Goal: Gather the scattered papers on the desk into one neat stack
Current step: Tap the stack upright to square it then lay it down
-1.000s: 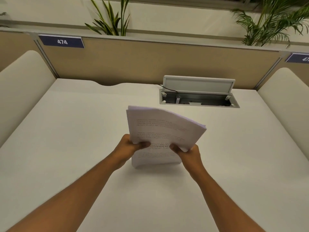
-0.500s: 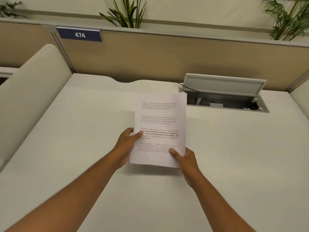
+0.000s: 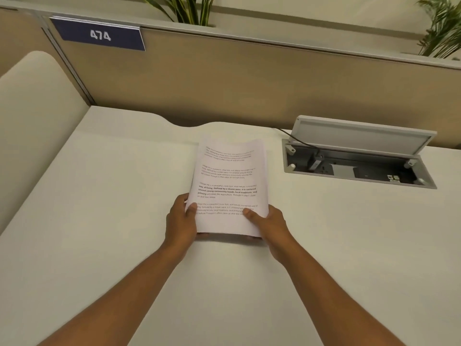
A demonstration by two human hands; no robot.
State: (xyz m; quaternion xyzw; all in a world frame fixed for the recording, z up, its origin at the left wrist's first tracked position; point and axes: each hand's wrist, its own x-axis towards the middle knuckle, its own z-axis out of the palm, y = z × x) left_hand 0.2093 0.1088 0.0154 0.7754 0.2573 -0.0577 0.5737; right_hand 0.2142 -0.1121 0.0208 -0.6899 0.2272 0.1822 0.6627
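A stack of white printed papers point(image 3: 229, 181) lies nearly flat over the white desk point(image 3: 112, 221), its far end slightly curled upward. My left hand point(image 3: 180, 221) grips the stack's lower left corner with the thumb on top. My right hand point(image 3: 268, 223) holds the lower right corner, thumb pressed on the top sheet and fingers underneath. The sheets look aligned into one pile. No other loose papers show on the desk.
An open cable hatch point(image 3: 359, 158) with a raised grey lid sits in the desk to the right of the papers. A tan partition point(image 3: 224, 78) with a blue "474" sign point(image 3: 99, 34) runs along the back. Cream side panels flank the desk.
The stack went from upright with its lower edge on the desk to lying nearly flat, held in both hands. The view has shifted left and closer to the desk.
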